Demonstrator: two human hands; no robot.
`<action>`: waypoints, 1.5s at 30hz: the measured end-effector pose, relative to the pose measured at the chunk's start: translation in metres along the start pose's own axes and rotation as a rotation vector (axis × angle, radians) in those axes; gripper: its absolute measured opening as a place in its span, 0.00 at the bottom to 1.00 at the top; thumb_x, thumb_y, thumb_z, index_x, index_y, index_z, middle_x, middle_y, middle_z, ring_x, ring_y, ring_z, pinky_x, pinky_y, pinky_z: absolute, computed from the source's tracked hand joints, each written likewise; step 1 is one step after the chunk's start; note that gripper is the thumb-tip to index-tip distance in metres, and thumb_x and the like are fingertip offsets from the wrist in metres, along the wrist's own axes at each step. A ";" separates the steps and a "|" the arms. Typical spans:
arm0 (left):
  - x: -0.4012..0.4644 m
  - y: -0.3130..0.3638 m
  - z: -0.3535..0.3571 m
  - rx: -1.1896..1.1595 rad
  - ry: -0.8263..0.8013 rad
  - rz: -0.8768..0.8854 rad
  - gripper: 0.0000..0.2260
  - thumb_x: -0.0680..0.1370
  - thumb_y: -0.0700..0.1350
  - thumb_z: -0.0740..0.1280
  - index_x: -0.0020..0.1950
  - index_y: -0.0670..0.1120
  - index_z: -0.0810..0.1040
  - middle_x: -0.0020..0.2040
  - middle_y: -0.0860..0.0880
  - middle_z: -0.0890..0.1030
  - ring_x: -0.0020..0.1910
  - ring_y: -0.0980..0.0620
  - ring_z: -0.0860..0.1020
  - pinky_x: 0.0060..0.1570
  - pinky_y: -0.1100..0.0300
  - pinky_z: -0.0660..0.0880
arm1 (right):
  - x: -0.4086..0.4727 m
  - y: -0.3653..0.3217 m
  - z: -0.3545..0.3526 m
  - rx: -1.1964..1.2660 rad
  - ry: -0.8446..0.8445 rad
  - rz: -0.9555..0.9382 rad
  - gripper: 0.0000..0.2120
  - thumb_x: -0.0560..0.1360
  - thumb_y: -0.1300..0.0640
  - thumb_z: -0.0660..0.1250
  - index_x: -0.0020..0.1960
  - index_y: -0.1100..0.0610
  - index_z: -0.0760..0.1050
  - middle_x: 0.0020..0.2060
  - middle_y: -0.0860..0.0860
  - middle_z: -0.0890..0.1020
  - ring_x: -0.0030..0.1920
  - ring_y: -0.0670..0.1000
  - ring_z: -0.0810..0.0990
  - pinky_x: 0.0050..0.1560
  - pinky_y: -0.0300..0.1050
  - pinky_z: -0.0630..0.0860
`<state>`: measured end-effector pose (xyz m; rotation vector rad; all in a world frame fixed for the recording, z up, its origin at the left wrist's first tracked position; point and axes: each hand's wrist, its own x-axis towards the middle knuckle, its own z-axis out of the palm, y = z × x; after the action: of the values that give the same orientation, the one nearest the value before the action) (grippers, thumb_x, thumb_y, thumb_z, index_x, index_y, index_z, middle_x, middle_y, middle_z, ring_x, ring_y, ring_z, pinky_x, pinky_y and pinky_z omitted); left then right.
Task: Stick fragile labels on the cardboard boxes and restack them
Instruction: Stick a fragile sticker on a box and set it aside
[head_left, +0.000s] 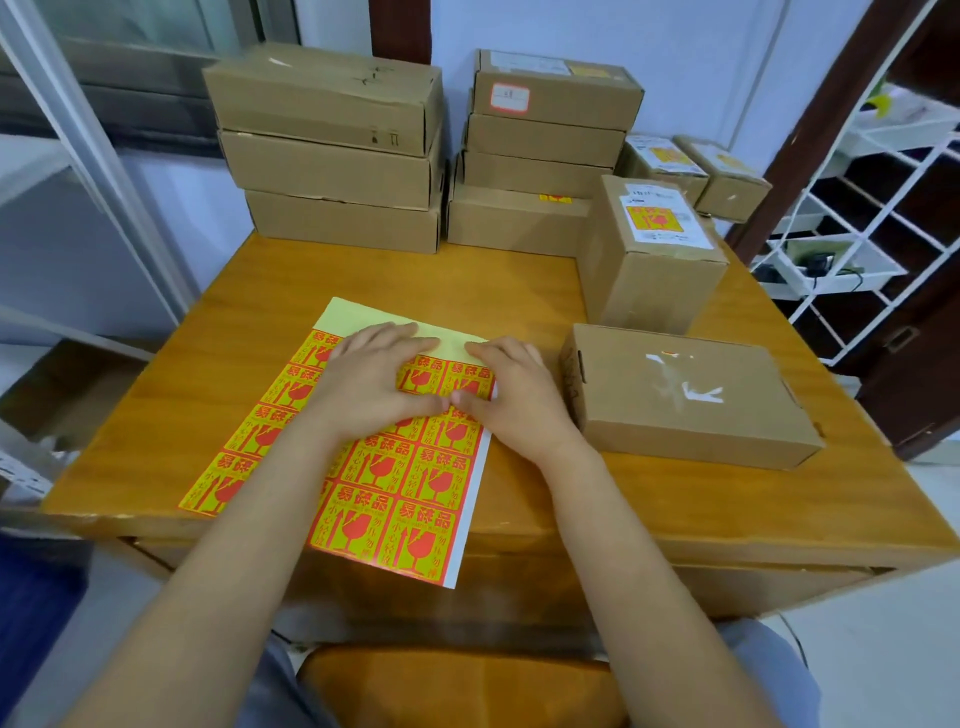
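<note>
The label sheet (363, 467) lay flat on the bench (649, 499), pressed under the left hand (371, 382) and right hand (511, 395), each grip loose with thumbs meeting. A flat box (685, 395) sat just right of the right hand; stacked boxes (332, 150) stood beyond.

wooden table (519, 291), white rack (857, 208) (right), window (130, 62)

Red/yellow fragile label sheet (374, 467) flat at table front, flat box (685, 395) beside it, stacked boxes (332, 150) behind
</note>
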<state>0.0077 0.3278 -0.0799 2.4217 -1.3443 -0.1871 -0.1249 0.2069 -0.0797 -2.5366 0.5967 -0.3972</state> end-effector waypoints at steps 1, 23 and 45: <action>0.000 0.000 0.000 -0.009 0.011 0.000 0.38 0.64 0.69 0.60 0.73 0.58 0.63 0.75 0.55 0.61 0.74 0.52 0.55 0.70 0.49 0.52 | 0.000 0.000 0.000 0.009 0.005 0.000 0.30 0.75 0.47 0.67 0.72 0.55 0.64 0.65 0.51 0.71 0.66 0.51 0.63 0.66 0.47 0.65; -0.013 0.014 0.002 -0.152 0.449 0.411 0.18 0.76 0.48 0.61 0.64 0.45 0.75 0.60 0.48 0.74 0.61 0.51 0.68 0.57 0.54 0.68 | -0.007 -0.015 -0.006 0.426 0.126 -0.067 0.25 0.72 0.60 0.71 0.68 0.52 0.68 0.54 0.43 0.73 0.57 0.42 0.70 0.53 0.30 0.69; -0.007 0.017 0.007 -0.152 0.529 0.468 0.10 0.77 0.51 0.63 0.52 0.48 0.78 0.53 0.52 0.79 0.57 0.52 0.70 0.56 0.60 0.57 | -0.005 -0.005 0.000 0.351 0.216 -0.190 0.22 0.72 0.60 0.66 0.66 0.55 0.69 0.55 0.46 0.73 0.56 0.47 0.66 0.57 0.30 0.62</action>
<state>-0.0113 0.3238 -0.0802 1.7865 -1.5118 0.4254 -0.1278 0.2133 -0.0777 -2.2320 0.3269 -0.7799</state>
